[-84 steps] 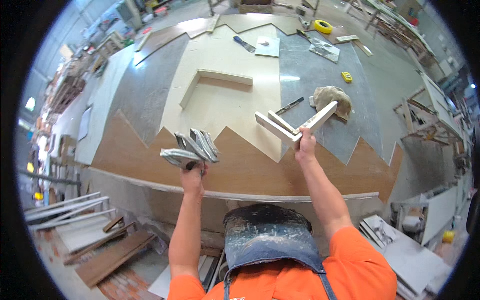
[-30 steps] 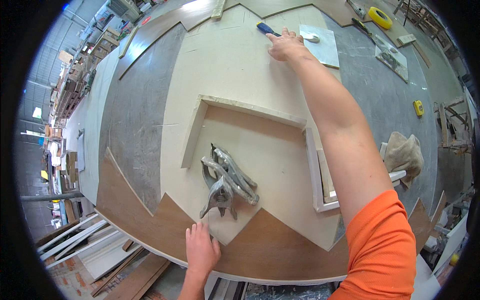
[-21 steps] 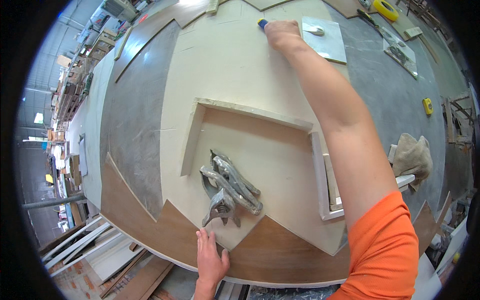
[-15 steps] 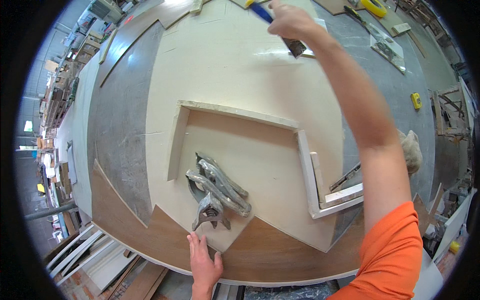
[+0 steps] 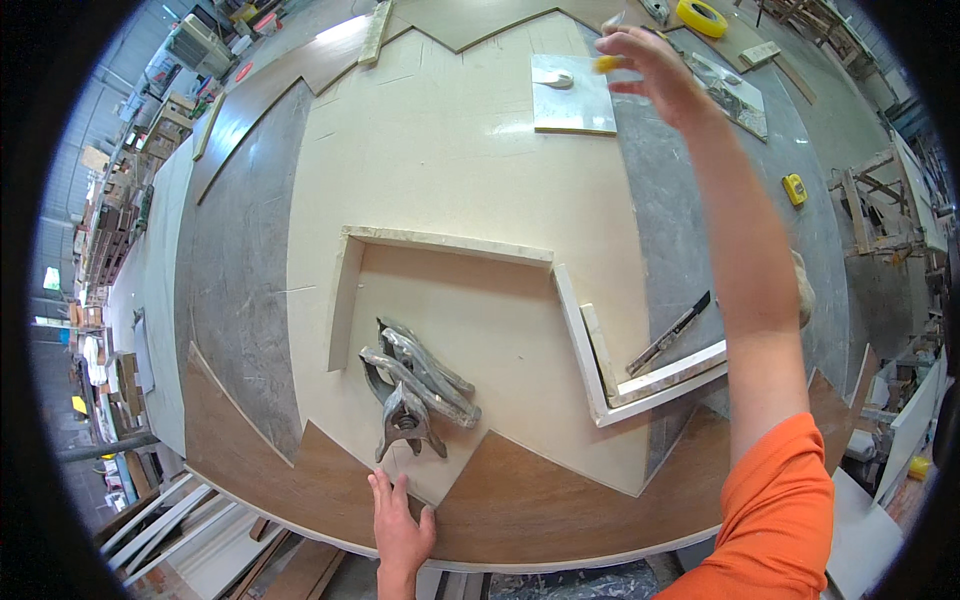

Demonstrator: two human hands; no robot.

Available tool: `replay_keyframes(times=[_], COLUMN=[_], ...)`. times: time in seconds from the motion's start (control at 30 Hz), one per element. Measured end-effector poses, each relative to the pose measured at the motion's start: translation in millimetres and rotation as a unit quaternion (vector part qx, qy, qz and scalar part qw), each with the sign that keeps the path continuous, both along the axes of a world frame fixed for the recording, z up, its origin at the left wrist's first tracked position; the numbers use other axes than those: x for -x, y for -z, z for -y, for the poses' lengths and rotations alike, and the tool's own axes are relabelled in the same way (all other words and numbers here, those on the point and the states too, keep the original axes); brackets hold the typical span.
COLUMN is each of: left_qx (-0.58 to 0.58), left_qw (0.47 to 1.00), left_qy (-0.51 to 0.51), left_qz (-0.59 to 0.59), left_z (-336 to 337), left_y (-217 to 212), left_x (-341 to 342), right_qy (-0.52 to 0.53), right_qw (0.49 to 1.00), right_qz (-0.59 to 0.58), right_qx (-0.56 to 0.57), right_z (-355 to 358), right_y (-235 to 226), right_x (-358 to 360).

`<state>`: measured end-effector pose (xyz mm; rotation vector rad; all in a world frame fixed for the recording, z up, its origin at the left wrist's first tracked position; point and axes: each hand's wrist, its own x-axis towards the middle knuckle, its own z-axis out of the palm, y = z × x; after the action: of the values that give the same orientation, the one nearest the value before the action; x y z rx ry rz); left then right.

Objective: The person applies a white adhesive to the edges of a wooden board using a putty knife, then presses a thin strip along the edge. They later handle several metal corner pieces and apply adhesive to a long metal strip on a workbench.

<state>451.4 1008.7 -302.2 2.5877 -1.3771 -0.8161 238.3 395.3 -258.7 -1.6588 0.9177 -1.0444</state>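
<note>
My left hand (image 5: 402, 525) lies open at the near edge of the brown wood-grain panel (image 5: 530, 500), just below metal spring clamps (image 5: 418, 385) with wrapped handles. My right arm stretches far forward, its hand (image 5: 655, 75) raised with curled fingers. A yellow handle end of the putty knife (image 5: 605, 64) sticks out beside those fingers; the hand hides most of the tool. Left of this hand is a square, shiny plate (image 5: 573, 115) bearing a pale blob of paste (image 5: 556, 79). Beyond the clamps, pale strips (image 5: 445, 240) form an angled frame on the cream board (image 5: 450, 180).
A utility knife (image 5: 672, 332) rests by the white angled strips (image 5: 660, 385) at right. Farther right is a yellow tape measure (image 5: 794, 189). A yellow tape roll (image 5: 702, 17) and a smeared plate (image 5: 735, 95) sit at the far right. Zigzag-cut brown panels (image 5: 330, 50) line the far side.
My right hand has moved right with the putty knife, uncovering the shiny plate and its paste. The view has shifted slightly. My left hand stays at the panel edge.
</note>
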Motion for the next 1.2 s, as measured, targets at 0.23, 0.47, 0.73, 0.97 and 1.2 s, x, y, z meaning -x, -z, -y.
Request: replay_keyframes(times=[0.23, 0.47, 0.73, 0.97, 1.2], left_qx=[0.020, 0.017, 0.030, 0.019, 0.033], left_qw=[1.000, 1.000, 0.999, 1.000, 0.999], left_qy=[0.021, 0.018, 0.012, 0.005, 0.015], left_qz=[0.012, 0.019, -0.005, -0.002, -0.002], left_z=[-3.4, -7.3, -0.4, -7.2, -6.9], left_y=[7.8, 4.8, 3.3, 0.4, 4.1], left_x=[0.0, -0.3, -3.4, -3.0, -5.9], right_qy=[0.308, 0.042, -0.010, 0.013, 0.181], right_qw=[0.933, 0.887, 0.894, 0.948, 0.973], right_qz=[-0.187, -0.456, -0.413, 0.214, 0.060], right_qx=[-0.018, 0.059, -0.175, -0.236, -0.128], right_z=[-8.3, -60.1, -53.7, -145.0, -72.2], right_y=[68.9, 74.5, 52.7, -6.0, 45.7], right_x=[-38.3, -124.1, -137.9, -19.6, -4.9])
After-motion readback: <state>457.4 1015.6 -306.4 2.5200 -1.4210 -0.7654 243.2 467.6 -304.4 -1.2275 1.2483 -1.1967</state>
